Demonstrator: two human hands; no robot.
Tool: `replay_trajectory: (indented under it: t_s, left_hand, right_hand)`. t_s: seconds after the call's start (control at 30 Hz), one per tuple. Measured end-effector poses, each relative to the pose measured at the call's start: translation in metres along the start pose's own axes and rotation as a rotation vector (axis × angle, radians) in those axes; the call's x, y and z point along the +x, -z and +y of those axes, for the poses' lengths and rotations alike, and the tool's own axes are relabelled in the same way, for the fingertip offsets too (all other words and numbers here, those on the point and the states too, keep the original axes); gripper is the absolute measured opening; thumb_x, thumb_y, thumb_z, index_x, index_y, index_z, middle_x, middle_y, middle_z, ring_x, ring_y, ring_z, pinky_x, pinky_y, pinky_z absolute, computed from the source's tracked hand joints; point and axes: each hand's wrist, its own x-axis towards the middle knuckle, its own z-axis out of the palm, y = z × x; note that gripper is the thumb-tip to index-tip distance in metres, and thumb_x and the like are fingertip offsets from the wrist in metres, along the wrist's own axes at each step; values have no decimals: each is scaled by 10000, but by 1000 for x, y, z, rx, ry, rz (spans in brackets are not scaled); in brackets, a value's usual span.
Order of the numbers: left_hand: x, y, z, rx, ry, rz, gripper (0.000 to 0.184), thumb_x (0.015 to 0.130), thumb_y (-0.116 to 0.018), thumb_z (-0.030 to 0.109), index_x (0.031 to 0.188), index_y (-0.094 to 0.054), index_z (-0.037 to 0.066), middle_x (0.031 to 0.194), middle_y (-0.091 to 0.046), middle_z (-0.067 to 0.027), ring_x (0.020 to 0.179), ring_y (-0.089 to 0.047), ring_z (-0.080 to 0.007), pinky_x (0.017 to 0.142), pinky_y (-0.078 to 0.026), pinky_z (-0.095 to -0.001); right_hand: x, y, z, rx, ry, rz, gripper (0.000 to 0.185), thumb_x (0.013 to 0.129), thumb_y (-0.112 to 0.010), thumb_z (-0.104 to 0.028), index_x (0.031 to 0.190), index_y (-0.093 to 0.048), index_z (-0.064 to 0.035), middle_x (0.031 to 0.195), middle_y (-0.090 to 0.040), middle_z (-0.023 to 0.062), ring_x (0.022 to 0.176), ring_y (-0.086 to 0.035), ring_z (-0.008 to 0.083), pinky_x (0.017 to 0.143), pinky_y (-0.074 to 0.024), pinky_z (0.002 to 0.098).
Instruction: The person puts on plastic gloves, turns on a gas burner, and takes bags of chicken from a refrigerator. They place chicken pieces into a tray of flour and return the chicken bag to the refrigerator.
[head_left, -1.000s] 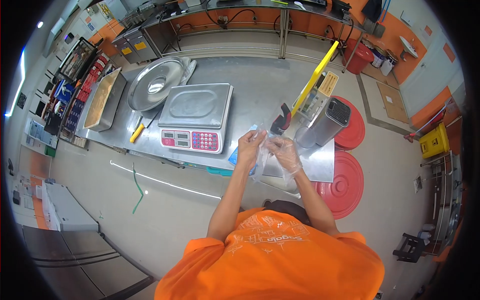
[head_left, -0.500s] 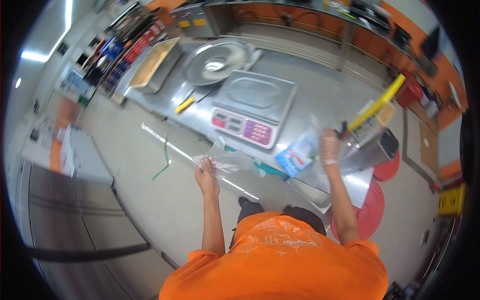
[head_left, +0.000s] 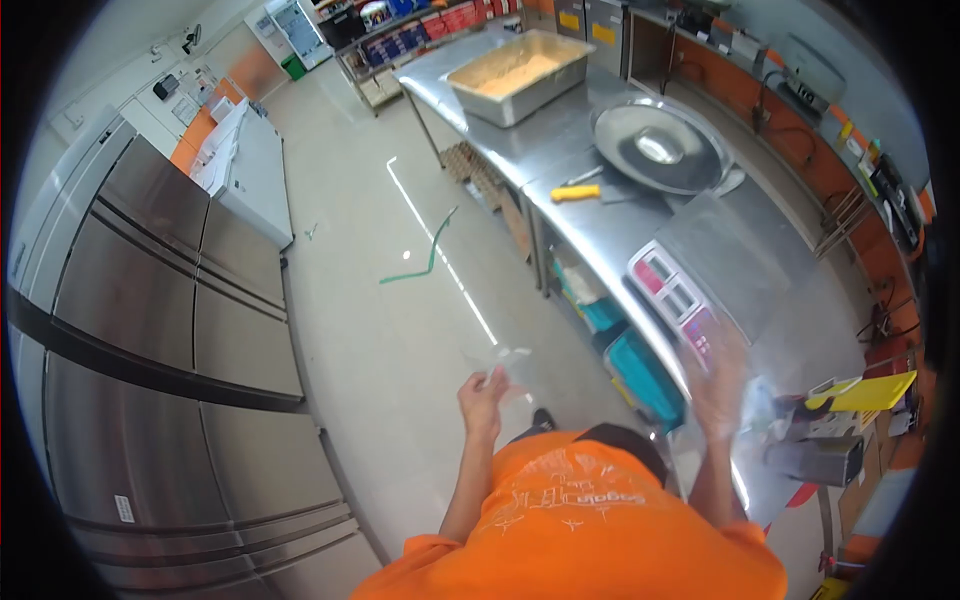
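Observation:
My left hand [head_left: 482, 400] is closed on a clear plastic glove [head_left: 505, 368], held over the floor left of the table. Smeared by motion, my right hand [head_left: 718, 385] is at the table's front edge, near the keypad of the scale [head_left: 685, 305]; its fingers cannot be made out. A blue and white packet [head_left: 760, 403] lies blurred just right of that hand. Beyond the scale are a round metal lid [head_left: 657, 147] and a yellow-handled tool [head_left: 576, 192]. A deep metal pan [head_left: 520, 75] with tan contents stands at the table's far end.
Steel refrigerator doors [head_left: 140, 400] line the left side, with a white chest freezer [head_left: 250, 175] beyond. A green strip [head_left: 432, 260] lies on the floor. Under the table is a teal bin [head_left: 645, 380]. A grey container [head_left: 825, 460] and a yellow board [head_left: 872, 392] are at right.
The view has swung left toward the refrigerators. My hands, together a second ago, are now apart, with the clear plastic in my left hand. My right hand has moved from beside the packet toward the scale.

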Motion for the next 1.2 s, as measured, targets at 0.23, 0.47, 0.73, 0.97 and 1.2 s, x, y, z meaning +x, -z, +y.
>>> replay_trajectory:
  t_s: [0.23, 0.47, 0.73, 0.97, 1.2]
  left_hand:
    - [39, -4, 78, -168, -21, -209, 177, 874, -735, 102, 844, -568, 55, 854, -637, -32, 768, -584, -90, 715, -463, -254]
    - [104, 63, 114, -214, -160, -88, 119, 911, -683, 87, 933, -576, 39, 929, -649, -37, 847, -594, -106, 821, -468, -286]
    - [247, 115, 182, 21, -219, 171, 144, 912, -677, 63, 879, -537, 56, 769, -528, 40, 690, -465, -30, 612, -376, -194]
    - [356, 199, 265, 659, -388, 420, 199, 838, -734, 37, 850, -537, 10, 738, -527, -19, 670, -487, -106, 618, -411, -253]
    - [405, 202, 366, 957, -794, 479, 163, 885, -617, -22, 1041, -607, -69, 976, -646, -166, 875, -642, -292, 814, -504, -326]
  right_hand:
    - [40, -174, -175, 620, 438, -780, 399, 801, -741, -239, 1128, -641, -33, 1097, -640, 184, 999, -633, 344, 861, -506, 406]
    - [80, -287, -244, 888, 345, -798, 113, 815, -694, -102, 847, -715, 4, 799, -665, 172, 722, -671, 313, 684, -527, 367]
    - [158, -392, -376, 682, 644, -1064, 233, 833, -680, -190, 987, -693, -16, 885, -657, 170, 853, -654, 333, 747, -525, 372]
    - [242, -510, -499, 658, 772, -750, 96, 802, -635, -88, 880, -656, -37, 799, -604, 143, 767, -621, 320, 661, -519, 420]
    - [289, -563, -631, 818, 1176, -544, 184, 705, -692, -73, 881, -649, -104, 776, -577, 40, 732, -623, 209, 603, -528, 344]
